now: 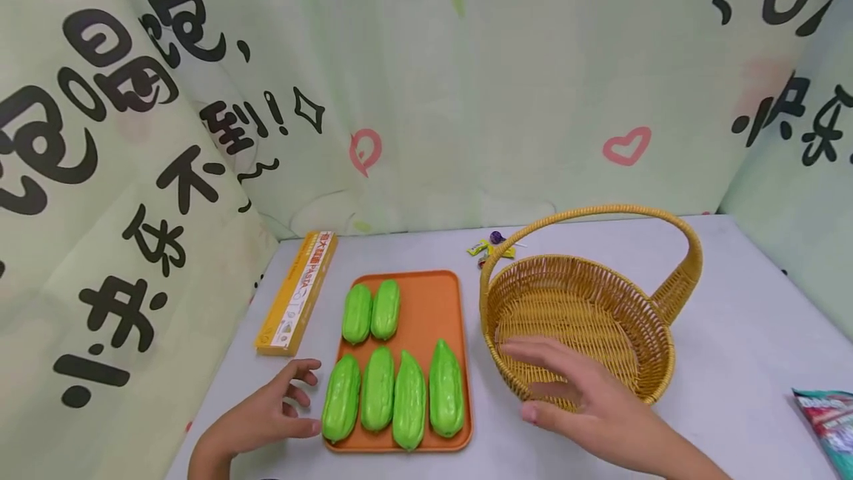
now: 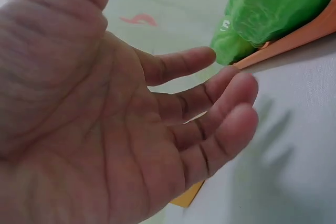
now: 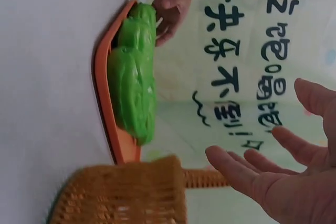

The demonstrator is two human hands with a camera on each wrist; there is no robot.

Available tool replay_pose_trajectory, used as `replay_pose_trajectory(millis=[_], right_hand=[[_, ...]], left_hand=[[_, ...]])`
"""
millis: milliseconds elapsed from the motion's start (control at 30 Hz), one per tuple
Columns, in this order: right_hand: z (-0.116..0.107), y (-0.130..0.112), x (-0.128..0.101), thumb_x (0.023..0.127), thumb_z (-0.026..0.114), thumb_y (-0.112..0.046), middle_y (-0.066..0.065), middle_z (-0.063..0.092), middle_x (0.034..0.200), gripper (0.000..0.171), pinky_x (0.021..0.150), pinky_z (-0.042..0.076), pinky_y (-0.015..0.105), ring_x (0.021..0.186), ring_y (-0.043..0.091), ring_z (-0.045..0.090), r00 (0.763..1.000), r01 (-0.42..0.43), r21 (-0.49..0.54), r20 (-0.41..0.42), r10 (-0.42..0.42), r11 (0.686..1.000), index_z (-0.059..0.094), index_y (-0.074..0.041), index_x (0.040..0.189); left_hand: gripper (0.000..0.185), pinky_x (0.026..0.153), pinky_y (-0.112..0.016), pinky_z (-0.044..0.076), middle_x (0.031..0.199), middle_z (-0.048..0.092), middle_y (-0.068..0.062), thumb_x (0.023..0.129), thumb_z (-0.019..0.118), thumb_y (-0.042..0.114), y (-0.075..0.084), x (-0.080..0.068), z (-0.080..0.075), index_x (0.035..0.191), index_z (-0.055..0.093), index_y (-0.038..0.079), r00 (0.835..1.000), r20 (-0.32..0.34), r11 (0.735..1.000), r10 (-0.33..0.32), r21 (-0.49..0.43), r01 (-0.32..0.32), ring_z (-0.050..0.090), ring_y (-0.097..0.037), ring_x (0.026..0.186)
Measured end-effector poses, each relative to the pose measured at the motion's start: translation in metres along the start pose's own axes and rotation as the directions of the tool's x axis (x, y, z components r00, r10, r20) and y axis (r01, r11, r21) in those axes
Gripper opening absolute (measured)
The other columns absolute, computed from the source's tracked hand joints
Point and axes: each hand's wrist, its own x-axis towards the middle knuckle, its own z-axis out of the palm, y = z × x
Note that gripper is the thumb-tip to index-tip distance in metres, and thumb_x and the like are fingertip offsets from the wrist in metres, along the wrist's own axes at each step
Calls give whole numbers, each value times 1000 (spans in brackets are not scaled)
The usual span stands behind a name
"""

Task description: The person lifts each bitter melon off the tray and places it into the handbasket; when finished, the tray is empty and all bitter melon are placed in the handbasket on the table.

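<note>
Several green ridged vegetables (image 1: pixel 378 389), shaped like bitter melons, lie on an orange tray (image 1: pixel 433 302) in the head view, two behind and a row in front. My left hand (image 1: pixel 263 415) is beside the tray's front left corner, fingers apart and slightly bent, holding nothing. Its bare palm shows in the left wrist view, with a green vegetable (image 2: pixel 283 6) beyond the fingertips. My right hand (image 1: pixel 593 410) hovers at the near side of a woven basket (image 1: pixel 666 350), fingers extended and thumb apart. Nothing is in its grasp, and it partly hides the basket's front rim.
A yellow pasta box (image 1: pixel 296 295) lies behind the left hand. Small wrapped candies (image 1: pixel 492 247) sit behind the basket, whose tall handle (image 1: pixel 613 210) arches over it. A teal and red packet (image 1: pixel 829 424) is at the right edge. Printed curtains (image 1: pixel 493 95) enclose the table's back and sides.
</note>
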Motion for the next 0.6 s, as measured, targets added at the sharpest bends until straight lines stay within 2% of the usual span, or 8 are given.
replay_pose_trajectory(millis=[67,133,200,300,467,600], right_hand=[[14,5,11,94,69,-18,-3,45,146,53,92,49,37,131,22,47,999,-26,51,22,24,998,50,-25,143],[26,11,21,93,70,-25,-4,45,145,51,94,48,36,132,23,45,996,-88,81,36,85,993,51,-27,141],[37,18,29,93,70,-30,-3,46,145,51,94,48,36,133,24,44,990,-136,78,42,133,988,52,-27,141],[50,29,40,92,71,-32,4,45,146,53,93,48,39,134,30,42,985,-172,56,32,171,983,52,-22,140],[68,43,51,92,71,-27,16,38,151,55,94,47,45,136,39,37,980,-199,78,7,199,977,51,-13,141],[79,50,55,91,72,-29,24,34,151,55,91,49,45,135,42,38,980,-197,-1,-24,197,980,51,-13,140]], left_hand=[[79,75,-32,50,128,44,-16,81,79,18,-3,-1,0,145,35,3,1000,17,999,6,-32,-6,54,-29,97],[77,74,-33,51,127,44,-17,82,78,15,-5,0,0,144,36,1,999,28,998,18,-56,-17,57,-29,95],[75,75,-33,51,128,44,-18,83,77,13,-6,1,0,144,36,0,999,42,996,31,-79,-27,59,-30,95],[73,76,-32,51,128,45,-18,83,76,11,-8,3,2,143,37,-3,997,61,992,53,-115,-45,60,-30,97],[72,76,-32,51,124,48,-17,82,75,8,-10,6,4,142,38,-6,993,77,986,92,-145,-80,60,-30,98],[72,75,-32,52,122,49,-17,82,75,6,-12,6,5,142,38,-7,991,87,984,99,-160,-84,60,-29,97]])
